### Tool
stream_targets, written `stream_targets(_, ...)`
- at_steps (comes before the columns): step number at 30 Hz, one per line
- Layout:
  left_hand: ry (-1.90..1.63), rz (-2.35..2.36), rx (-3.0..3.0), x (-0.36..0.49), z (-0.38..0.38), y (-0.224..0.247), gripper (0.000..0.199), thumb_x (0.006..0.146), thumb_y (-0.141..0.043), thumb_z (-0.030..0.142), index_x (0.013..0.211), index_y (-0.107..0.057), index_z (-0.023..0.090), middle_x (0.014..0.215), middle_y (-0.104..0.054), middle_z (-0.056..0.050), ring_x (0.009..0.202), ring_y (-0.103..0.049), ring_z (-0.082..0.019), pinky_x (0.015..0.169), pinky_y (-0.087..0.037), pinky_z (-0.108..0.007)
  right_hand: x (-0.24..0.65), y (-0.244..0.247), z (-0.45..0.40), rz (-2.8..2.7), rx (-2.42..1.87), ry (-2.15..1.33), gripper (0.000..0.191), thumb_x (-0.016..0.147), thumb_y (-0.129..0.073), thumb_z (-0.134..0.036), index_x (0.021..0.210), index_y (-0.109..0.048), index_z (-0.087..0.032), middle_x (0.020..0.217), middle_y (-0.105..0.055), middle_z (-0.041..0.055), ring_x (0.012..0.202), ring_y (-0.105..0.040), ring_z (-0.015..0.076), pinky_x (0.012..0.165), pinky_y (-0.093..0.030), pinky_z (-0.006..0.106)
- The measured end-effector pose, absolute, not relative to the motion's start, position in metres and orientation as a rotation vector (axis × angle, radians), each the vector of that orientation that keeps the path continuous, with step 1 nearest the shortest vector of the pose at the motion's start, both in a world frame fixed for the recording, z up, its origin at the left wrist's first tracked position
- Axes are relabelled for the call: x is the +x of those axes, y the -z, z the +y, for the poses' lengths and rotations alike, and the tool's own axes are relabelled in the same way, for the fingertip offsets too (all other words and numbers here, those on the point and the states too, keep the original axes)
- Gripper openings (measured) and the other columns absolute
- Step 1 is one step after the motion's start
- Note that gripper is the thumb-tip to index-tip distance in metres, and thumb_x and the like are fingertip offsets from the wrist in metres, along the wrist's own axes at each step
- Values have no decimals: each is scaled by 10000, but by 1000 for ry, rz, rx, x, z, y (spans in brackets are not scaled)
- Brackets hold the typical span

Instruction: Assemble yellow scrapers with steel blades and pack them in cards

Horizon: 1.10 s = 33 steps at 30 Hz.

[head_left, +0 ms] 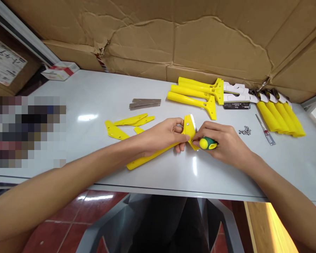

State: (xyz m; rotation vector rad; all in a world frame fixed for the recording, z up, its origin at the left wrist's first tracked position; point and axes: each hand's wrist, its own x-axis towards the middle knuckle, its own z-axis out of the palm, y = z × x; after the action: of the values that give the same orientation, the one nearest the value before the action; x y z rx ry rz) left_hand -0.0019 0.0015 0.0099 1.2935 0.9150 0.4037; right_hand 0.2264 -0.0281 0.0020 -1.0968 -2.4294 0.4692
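A yellow scraper [158,153] lies across the middle of the view, its handle pointing down and left. My left hand [171,135] grips it just below the head, where a screw and a thin metal blade edge show. On the right of the head, my right hand [218,140] is closed round a green and yellow screwdriver [209,143], its fingertips close to the scraper head. The screwdriver's tip is hidden by the fingers. Yellow plates [117,130] lie beyond my left forearm, and metal blades [144,103] are stacked behind them.
Yellow scraper handles [189,99] lie at the back beside a black and white box [237,102]. Farther right are small screws [245,131], a clear-handled screwdriver [267,134] and several finished-looking yellow scrapers [279,117]. Cardboard [147,45] stands behind the table [94,91].
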Motion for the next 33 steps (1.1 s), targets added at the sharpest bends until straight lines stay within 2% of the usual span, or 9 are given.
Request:
stream_targets(8,-399,903,1303,-2,2,-10,93,929,-629,157,969,-549,183,707,-666,24,624,-625,-109,654,-525,-236,226,-2,-28,-2448,-1084,-423,226,885,-627,-59,994,-737,-224,1005,-710,42,847,-679,184,765,-518,312)
stream_targets(14,-416,868,1266,-2,3,-6,182,869,-673,163,952,-516,200,718,-652,33,615,-615,-116,648,-533,-263,225,0,-28,-2434,-1070,-428,193,918,-622,-81,980,-732,-227,984,-715,41,841,-682,184,751,-526,317)
stream_targets(20,-400,920,1324,-1,2,-10,136,884,-661,182,951,-543,194,703,-652,20,590,-590,-114,577,-468,-243,227,-23,-33,-2213,-1083,-470,77,898,-733,-170,914,-738,-245,905,-737,30,805,-682,181,732,-536,335)
stream_targets(22,-381,955,1344,-1,1,-12,95,908,-642,184,961,-563,185,682,-644,23,568,-565,-105,560,-446,-236,233,-37,-33,-1893,-1130,-434,95,867,-760,-177,924,-750,-253,855,-715,33,750,-651,175,653,-505,340)
stream_targets(25,-371,974,1340,-1,1,-14,101,912,-642,180,987,-574,180,669,-639,29,556,-545,-98,553,-432,-231,245,-50,-28,-1472,-1031,-600,207,808,-700,-93,945,-734,-244,838,-667,34,560,-500,128,456,-324,325)
stream_targets(27,-373,976,1334,-1,2,-15,123,894,-662,183,980,-575,181,666,-634,30,554,-542,-98,544,-423,-231,251,-50,-22,-1365,-1016,-737,213,779,-673,-76,912,-707,-239,836,-646,35,518,-426,112,422,-251,318)
stream_targets(33,-362,966,1294,-1,0,-20,296,800,-744,180,1059,-602,167,753,-652,11,597,-547,-102,521,-397,-230,253,-29,-14,-1471,-1158,-783,73,892,-678,-234,914,-616,-267,769,-536,13,554,-402,117,432,-273,284)
